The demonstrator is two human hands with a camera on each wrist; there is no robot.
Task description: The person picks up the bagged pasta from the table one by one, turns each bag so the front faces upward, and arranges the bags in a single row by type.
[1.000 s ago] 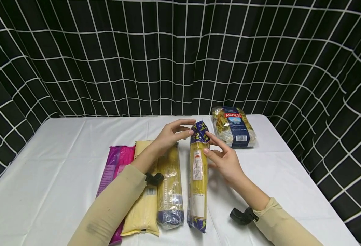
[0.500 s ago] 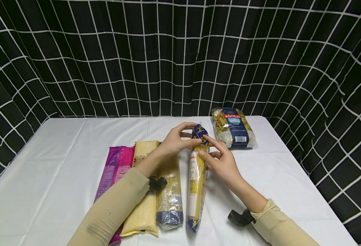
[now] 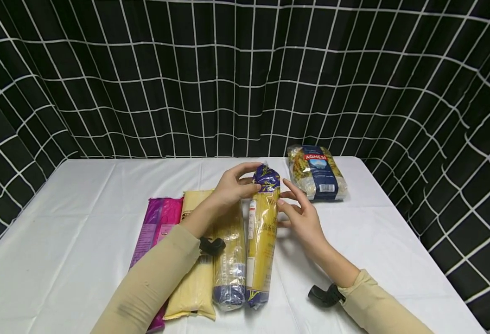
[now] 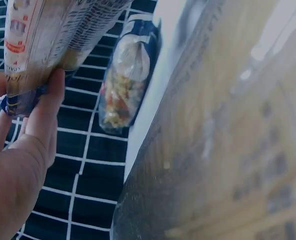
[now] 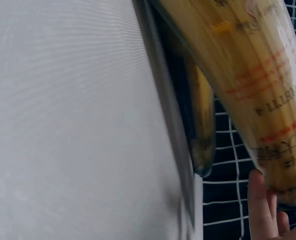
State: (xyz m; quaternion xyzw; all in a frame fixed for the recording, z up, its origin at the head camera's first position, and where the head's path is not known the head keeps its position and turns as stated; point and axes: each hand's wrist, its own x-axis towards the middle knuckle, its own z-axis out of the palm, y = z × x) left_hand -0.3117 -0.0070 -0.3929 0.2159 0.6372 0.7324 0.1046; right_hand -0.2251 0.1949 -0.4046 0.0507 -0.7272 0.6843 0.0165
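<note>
A long spaghetti pack (image 3: 263, 241) with purple patterned ends leans up from the white table in the head view, its yellow side facing up. My left hand (image 3: 230, 188) pinches its purple top end between thumb and fingers. Beside the pack's right edge is my right hand (image 3: 305, 218), its fingers spread and the thumb tip at the wrapper. In the right wrist view a fingertip (image 5: 256, 180) meets the side of the pack. Immediately left lies a clear spaghetti pack (image 3: 229, 260) with a blue end, partly under my left forearm.
Further left are a pale yellow pack (image 3: 192, 292) and a magenta pack (image 3: 149, 236), both partly covered by my left sleeve. A bag of spiral pasta (image 3: 317, 174) lies at the back right of the table (image 3: 353, 241). A black gridded curtain (image 3: 245, 83) surrounds the table.
The purple-ended spaghetti pack has turned about its long axis, bringing another side up, and shifted left against the clear pack. My right index finger has come away from its top.
</note>
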